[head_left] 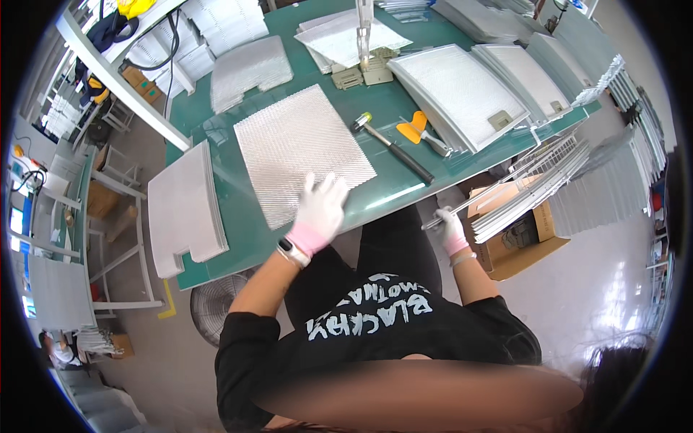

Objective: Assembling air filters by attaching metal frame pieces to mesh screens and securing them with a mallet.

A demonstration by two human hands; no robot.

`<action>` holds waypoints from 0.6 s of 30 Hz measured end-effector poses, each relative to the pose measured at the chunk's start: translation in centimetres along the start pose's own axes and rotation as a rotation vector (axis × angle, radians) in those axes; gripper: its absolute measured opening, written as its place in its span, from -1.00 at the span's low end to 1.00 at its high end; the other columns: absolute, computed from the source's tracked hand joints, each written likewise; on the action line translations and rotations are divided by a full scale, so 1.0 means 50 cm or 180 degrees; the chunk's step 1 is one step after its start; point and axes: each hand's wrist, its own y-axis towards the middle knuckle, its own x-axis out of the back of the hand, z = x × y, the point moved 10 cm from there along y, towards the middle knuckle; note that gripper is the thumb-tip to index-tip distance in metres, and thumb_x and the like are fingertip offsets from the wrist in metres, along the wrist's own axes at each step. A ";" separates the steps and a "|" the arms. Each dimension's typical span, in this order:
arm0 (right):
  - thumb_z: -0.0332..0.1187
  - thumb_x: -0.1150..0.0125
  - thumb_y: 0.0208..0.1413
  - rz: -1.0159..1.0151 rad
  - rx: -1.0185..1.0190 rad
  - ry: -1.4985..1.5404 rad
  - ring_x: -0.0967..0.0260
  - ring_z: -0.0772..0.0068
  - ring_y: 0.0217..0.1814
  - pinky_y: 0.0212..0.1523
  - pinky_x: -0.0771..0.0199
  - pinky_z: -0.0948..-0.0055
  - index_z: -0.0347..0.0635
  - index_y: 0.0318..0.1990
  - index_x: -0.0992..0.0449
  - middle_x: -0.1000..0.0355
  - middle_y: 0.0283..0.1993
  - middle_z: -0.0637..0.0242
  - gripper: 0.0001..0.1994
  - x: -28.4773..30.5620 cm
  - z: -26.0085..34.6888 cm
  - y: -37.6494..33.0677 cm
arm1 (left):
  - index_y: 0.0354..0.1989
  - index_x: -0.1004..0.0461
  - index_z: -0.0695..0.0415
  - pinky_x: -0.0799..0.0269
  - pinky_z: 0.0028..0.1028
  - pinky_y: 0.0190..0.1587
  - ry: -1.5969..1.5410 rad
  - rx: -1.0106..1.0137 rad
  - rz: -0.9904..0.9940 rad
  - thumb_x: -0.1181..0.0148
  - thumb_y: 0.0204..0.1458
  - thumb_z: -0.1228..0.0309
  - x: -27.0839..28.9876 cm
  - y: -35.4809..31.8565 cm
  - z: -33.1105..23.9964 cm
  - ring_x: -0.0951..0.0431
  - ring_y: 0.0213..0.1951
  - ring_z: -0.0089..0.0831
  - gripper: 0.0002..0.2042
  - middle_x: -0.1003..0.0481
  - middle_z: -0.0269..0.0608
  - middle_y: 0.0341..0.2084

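Observation:
My left hand (pixel 320 209), in a white glove with a pink cuff, lies with fingers stretched over the near edge of a silvery ribbed mesh sheet (pixel 299 144). The sheet lies flat on the green table (pixel 368 169). Low on the right, beside the table's edge, my gloved right hand (pixel 451 229) is closed round the end of a thin metal frame (pixel 491 193), which slants away to the right. A hammer (pixel 397 153) with a black handle rests right of the sheet. Next to it are an orange plastic scraper (pixel 412 128) and a grey-handled tool (pixel 434 144).
Notched pale panels are stacked at the table's left (pixel 188 206) and back left (pixel 249 72). Framed mesh panels (pixel 462 90) lean in rows at the right. More metal frames (pixel 530 191) stand over an open cardboard box (pixel 530 256). A floor fan (pixel 215 307) stands below the near-left corner.

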 end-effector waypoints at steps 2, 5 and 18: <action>-0.46 -0.17 0.05 0.0536 0.0296 0.0355 -0.32 0.45 -0.46 -0.48 -0.34 0.47 -0.07 -0.42 -0.33 -0.35 -0.48 0.35 -0.88 -0.126 0.042 -0.074 | 0.00 -0.41 0.24 0.02 0.12 0.28 -0.1080 -0.0404 -0.0414 -0.17 -0.05 0.27 0.007 -0.041 -0.095 -0.30 0.18 -0.04 -0.56 -0.39 -0.02 0.08; -0.43 -0.15 0.10 0.1178 0.0135 0.0156 -0.29 0.55 -0.44 -0.37 -0.37 0.52 -0.12 -0.39 -0.39 -0.35 -0.48 0.36 -0.93 -0.258 0.027 -0.164 | 0.19 -0.30 0.30 0.07 -0.13 0.38 -0.2884 0.0034 -0.0251 -0.26 -0.03 0.11 -0.071 -0.056 -0.186 -0.12 0.34 0.02 -0.33 -0.21 0.09 0.26; -0.04 0.04 0.21 -0.0086 0.1251 0.1433 -0.28 0.37 -0.30 -0.16 -0.35 0.34 -0.04 -0.40 -0.33 -0.33 -0.42 0.34 -0.70 0.015 0.432 -0.078 | -0.38 -0.40 0.03 -0.13 -0.54 -0.56 -0.5217 -0.0407 -0.4070 0.32 0.30 -0.09 0.392 -0.392 0.215 -0.08 -0.83 -0.58 -0.50 -0.19 -0.48 -0.86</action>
